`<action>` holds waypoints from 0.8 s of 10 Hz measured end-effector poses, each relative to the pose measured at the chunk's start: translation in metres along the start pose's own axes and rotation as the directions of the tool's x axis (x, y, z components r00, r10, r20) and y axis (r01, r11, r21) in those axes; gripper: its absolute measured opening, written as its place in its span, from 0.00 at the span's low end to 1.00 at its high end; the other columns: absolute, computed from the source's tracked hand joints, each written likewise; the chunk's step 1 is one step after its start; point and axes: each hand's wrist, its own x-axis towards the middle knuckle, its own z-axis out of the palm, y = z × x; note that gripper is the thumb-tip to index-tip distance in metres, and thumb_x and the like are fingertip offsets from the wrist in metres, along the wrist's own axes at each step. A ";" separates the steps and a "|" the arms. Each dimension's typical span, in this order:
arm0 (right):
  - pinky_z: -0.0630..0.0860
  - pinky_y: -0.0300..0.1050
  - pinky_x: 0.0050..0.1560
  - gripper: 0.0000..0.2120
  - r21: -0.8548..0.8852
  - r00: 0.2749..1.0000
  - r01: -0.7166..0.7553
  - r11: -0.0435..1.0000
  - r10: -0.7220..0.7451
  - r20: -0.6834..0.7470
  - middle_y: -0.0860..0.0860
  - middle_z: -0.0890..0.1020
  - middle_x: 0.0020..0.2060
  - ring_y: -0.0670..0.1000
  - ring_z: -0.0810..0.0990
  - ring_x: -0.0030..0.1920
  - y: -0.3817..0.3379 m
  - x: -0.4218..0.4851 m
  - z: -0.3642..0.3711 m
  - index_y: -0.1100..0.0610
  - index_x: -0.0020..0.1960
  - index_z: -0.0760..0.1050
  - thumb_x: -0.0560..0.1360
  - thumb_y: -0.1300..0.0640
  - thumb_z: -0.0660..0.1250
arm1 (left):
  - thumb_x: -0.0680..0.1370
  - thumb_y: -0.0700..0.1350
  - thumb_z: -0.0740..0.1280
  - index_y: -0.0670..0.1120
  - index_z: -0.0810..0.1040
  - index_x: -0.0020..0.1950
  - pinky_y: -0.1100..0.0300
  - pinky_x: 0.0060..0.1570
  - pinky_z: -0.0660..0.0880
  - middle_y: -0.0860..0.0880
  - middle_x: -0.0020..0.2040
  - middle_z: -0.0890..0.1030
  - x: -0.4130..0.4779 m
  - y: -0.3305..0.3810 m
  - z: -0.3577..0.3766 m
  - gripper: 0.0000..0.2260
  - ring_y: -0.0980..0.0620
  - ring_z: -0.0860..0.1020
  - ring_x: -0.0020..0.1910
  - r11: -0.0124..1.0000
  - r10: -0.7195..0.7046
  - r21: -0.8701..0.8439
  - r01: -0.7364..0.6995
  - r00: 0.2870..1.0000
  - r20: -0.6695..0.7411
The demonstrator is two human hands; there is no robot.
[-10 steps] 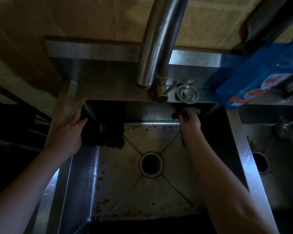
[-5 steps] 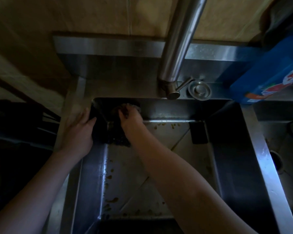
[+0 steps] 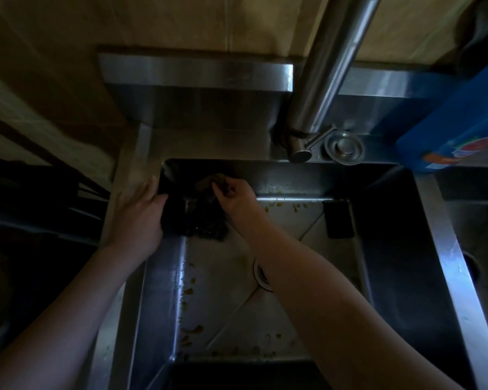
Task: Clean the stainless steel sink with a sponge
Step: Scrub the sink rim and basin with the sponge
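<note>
Scrubbing is under way at the back-left corner of the sink (image 3: 445, 249). The right hand (image 3: 234, 192) reaches across the basin, its fingers curled round a dark, brownish sponge (image 3: 209, 181) and holding it against the back wall just below the rim. The left hand (image 3: 141, 215) lies flat and relaxed on the left rim, fingers straight, gripping nothing (a brace, I would judge).

Most of the job looks undone. Orange-brown flecks (image 3: 190, 330) dot the floor along the left wall, the front edge and the back wall under the faucet (image 3: 330, 66). A dark block (image 3: 338, 219) stands at the back right; the light is too dim to say what it is.

The next move calls for firm pressure along the back wall, then down onto the floor, working the flecks toward the drain (image 3: 261, 274).
</note>
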 end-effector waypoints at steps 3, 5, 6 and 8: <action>0.72 0.42 0.59 0.10 0.595 0.907 -0.326 0.735 0.421 -0.024 0.62 0.76 0.58 0.62 0.73 0.65 0.114 0.028 -0.101 0.66 0.57 0.73 0.77 0.65 0.64 | 0.72 0.36 0.65 0.46 0.70 0.68 0.47 0.67 0.56 0.43 0.77 0.56 -0.002 0.004 -0.002 0.24 0.44 0.60 0.73 1.000 -0.019 0.001 0.019 1.000 -0.004; 0.72 0.46 0.63 0.18 0.792 0.855 -0.300 0.531 0.518 -0.024 0.66 0.76 0.61 0.63 0.74 0.63 0.157 0.024 -0.166 0.69 0.63 0.71 0.78 0.60 0.63 | 0.68 0.36 0.66 0.44 0.70 0.67 0.45 0.65 0.56 0.40 0.73 0.62 -0.004 0.018 -0.005 0.26 0.41 0.62 0.70 0.991 -0.066 0.114 0.070 0.997 -0.039; 0.71 0.50 0.65 0.20 0.917 0.748 -0.175 0.358 0.654 -0.113 0.61 0.74 0.65 0.59 0.73 0.65 0.170 0.023 -0.190 0.64 0.67 0.69 0.78 0.56 0.63 | 0.69 0.38 0.68 0.47 0.65 0.71 0.43 0.65 0.59 0.39 0.75 0.56 0.000 0.037 -0.004 0.31 0.37 0.61 0.69 0.995 -0.050 0.082 0.053 0.998 -0.035; 0.74 0.49 0.57 0.18 0.994 0.697 -0.084 0.077 0.717 0.003 0.60 0.72 0.67 0.58 0.72 0.67 0.156 0.043 -0.182 0.62 0.67 0.69 0.78 0.68 0.59 | 0.73 0.41 0.66 0.47 0.63 0.72 0.42 0.68 0.57 0.41 0.76 0.53 0.003 0.063 0.006 0.28 0.41 0.54 0.75 0.999 0.035 -0.008 -0.035 0.999 0.014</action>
